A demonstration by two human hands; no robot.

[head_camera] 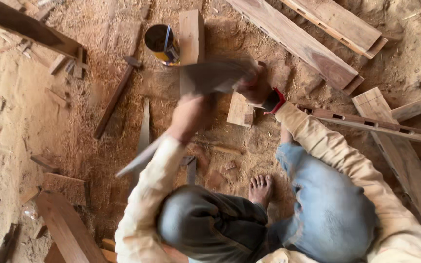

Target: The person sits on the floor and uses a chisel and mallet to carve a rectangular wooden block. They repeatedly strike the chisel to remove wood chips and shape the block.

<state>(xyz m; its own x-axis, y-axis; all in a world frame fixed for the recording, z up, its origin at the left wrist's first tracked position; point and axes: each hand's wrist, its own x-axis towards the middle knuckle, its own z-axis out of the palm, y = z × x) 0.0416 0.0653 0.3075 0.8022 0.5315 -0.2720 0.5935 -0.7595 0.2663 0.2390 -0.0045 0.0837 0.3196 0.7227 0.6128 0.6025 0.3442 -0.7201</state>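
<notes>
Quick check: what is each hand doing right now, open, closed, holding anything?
Left hand: motion-blurred, against the flat grey piece; grip cannot be told.
Right hand: closed on the far end of the same piece.

A round yellow tin can with a dark open mouth stands on the sawdust-covered ground, a thin blue stick leaning inside it; just beside it lies a short squared wooden block; long reddish planks cross the upper right; a slotted wooden rail runs along the right; a dark narrow strip of wood lies slanted at the left.
</notes>
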